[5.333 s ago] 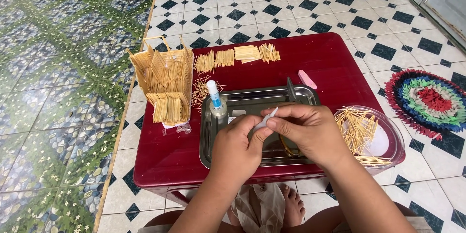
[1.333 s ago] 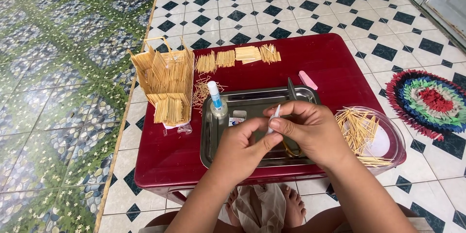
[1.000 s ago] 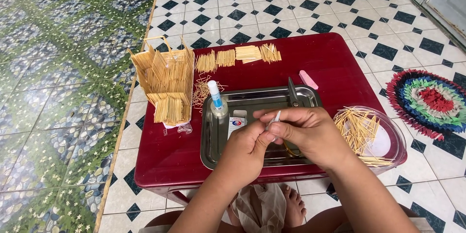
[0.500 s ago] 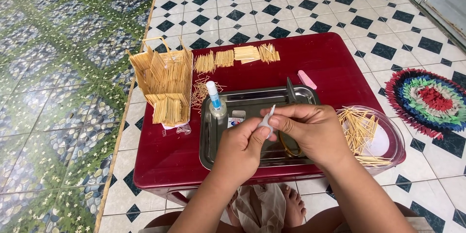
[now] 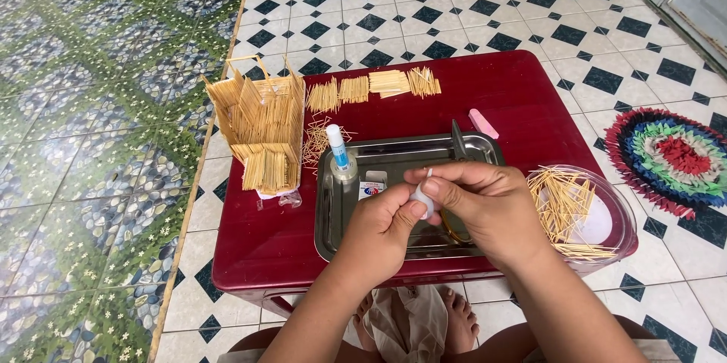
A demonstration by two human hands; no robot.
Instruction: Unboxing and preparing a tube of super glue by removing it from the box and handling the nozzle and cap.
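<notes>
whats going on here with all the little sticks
A person sits at a low red table and holds a small white tube between the left hand and the right hand, above a metal tray. A glue bottle stands in the tray. A small house built of thin sticks stands at the left, and loose sticks fill a clear bowl at the right.
</notes>
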